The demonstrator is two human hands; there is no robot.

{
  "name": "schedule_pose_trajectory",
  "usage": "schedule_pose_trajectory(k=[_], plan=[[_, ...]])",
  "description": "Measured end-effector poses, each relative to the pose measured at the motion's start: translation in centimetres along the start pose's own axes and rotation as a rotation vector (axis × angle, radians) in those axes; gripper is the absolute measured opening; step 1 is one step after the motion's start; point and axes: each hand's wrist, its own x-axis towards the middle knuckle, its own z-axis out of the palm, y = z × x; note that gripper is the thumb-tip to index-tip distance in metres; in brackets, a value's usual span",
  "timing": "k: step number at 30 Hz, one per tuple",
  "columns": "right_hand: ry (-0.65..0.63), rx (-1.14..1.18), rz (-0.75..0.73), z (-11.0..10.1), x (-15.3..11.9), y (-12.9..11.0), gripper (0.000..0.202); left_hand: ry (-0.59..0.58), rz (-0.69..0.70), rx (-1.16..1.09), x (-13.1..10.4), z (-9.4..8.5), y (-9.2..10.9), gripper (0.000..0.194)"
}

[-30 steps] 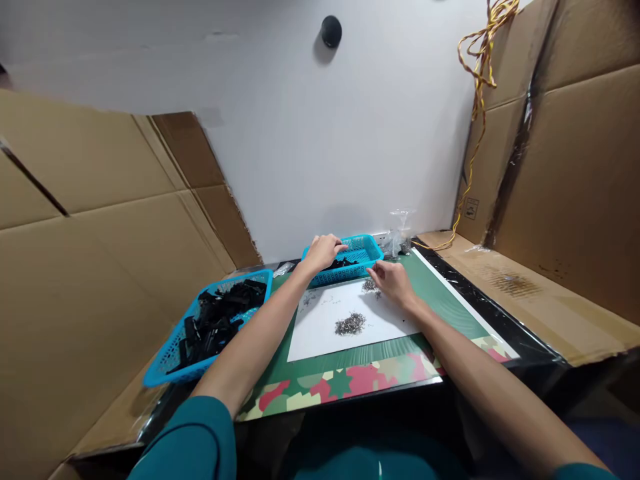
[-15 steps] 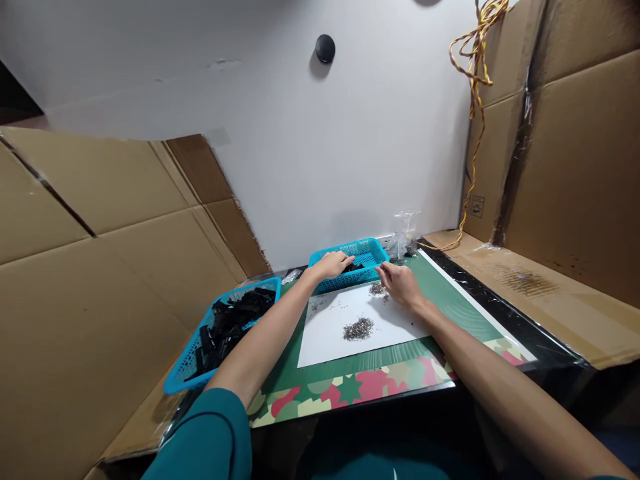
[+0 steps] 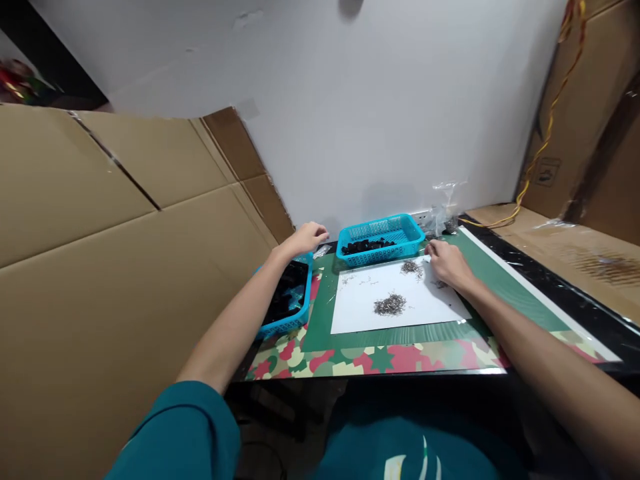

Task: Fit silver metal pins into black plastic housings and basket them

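My left hand [image 3: 309, 235] hangs over the far end of the left blue basket [image 3: 307, 300], its fingers loosely bent and apart with nothing visible in them. That basket holds black plastic parts [image 3: 289, 287], partly hidden by my forearm. My right hand [image 3: 447, 262] is at the right edge of a white sheet [image 3: 357, 310], fingers pinched together; whatever is in them is too small to make out. A pile of small metal pins or screws [image 3: 390, 305] lies mid-sheet, a smaller pile [image 3: 411, 267] nearer my right hand. Behind the sheet stands another blue basket [image 3: 415, 233] with black parts [image 3: 367, 245].
Clear plastic bags [image 3: 440, 220] lie beside the far basket. Cardboard walls [image 3: 200, 200] flank the table on both sides, and a white wall [image 3: 380, 120] rises behind. A yellow twisted cable [image 3: 549, 127] hangs at the right. A green patterned mat [image 3: 325, 337] covers the tabletop.
My left hand has left the far basket and moved left to above the left basket. My right hand stays pinched near the sheet's right side. The view has turned left.
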Motion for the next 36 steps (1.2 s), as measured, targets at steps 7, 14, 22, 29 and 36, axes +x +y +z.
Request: schedule_pose_trajectory(k=[7, 14, 22, 29, 36], plan=[[-0.115, -0.019, 0.058, 0.7, 0.4, 0.4, 0.027, 0.003, -0.149, 0.116, -7.9, -1.2, -5.1, 0.022], [-0.175, 0.240, 0.064, 0.0, 1.7, 1.8, 0.023, -0.158, -0.215, 0.105, -12.6, 0.7, -6.2, 0.025], [-0.359, 0.332, -0.010, -3.7, 2.2, 1.3, 0.008, -0.106, -0.304, 0.251, -11.4, 2.8, -6.9, 0.020], [-0.557, 0.344, -0.168, -4.9, 4.3, 1.1, 0.018, -0.175, -0.258, 0.301, -9.6, 2.9, -7.8, 0.032], [-0.610, 0.415, -0.420, -4.7, 3.4, 2.1, 0.025, -0.099, -0.376, 0.255, -9.5, 3.3, -7.1, 0.038]])
